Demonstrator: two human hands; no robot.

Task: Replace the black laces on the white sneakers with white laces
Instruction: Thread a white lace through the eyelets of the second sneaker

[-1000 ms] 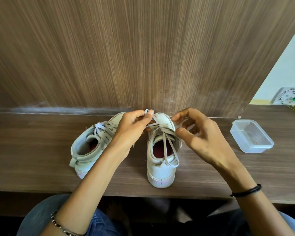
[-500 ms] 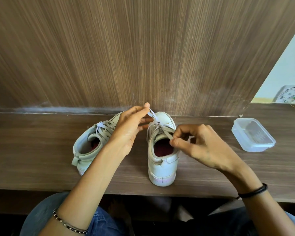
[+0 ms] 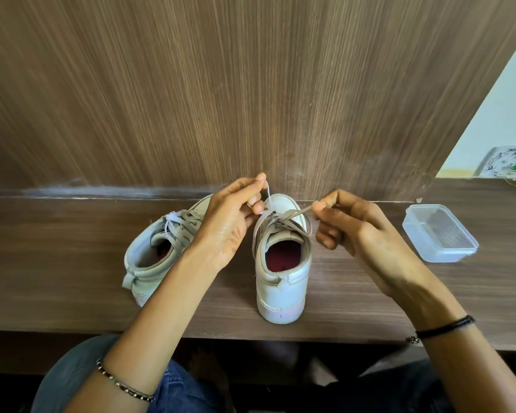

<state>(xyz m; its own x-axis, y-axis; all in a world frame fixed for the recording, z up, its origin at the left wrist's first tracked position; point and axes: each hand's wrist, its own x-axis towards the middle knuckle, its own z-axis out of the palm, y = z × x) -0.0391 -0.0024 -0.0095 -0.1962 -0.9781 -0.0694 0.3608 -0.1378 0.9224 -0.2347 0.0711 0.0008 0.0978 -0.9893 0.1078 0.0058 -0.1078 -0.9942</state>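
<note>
In the middle of the ledge, centre sneaker (image 3: pixel 283 281): white, upright on its sole, heel toward the person and toe toward the back panel. Red lining shows in its opening.
White lace (image 3: pixel 283 219): crossed through the centre sneaker's upper eyelets. Its two ends are drawn out over the tongue, one up and to the left, the other out to the right.
Left hand (image 3: pixel 230 225): over the gap between the two shoes, just beside the centre sneaker's toe. Thumb and fingers pinch one lace end, which rises in a thin loop beside the raised forefinger.
Right hand (image 3: pixel 361 231): just right of the centre sneaker, fingers curled. Thumb and forefinger pinch the other lace end, which runs taut from the eyelets to the fingertips.
Angled sneaker (image 3: pixel 158 254): white, left of the centre one and apart from it, turned so its toe points toward the back right. It is laced in white, and its front is partly hidden by the left hand.
Ledge (image 3: pixel 57 263): dark wood-grain surface carrying both shoes, backed by a tall wood-grain panel (image 3: pixel 251 84).
Container (image 3: pixel 440 232): clear plastic box on the ledge, well to the right of the right hand. Its contents cannot be made out.
Wrists: a beaded bracelet (image 3: pixel 122 384) on the left, a black band (image 3: pixel 444 327) on the right.
Below the ledge: blue jeans (image 3: pixel 179 391) on the person's legs.
</note>
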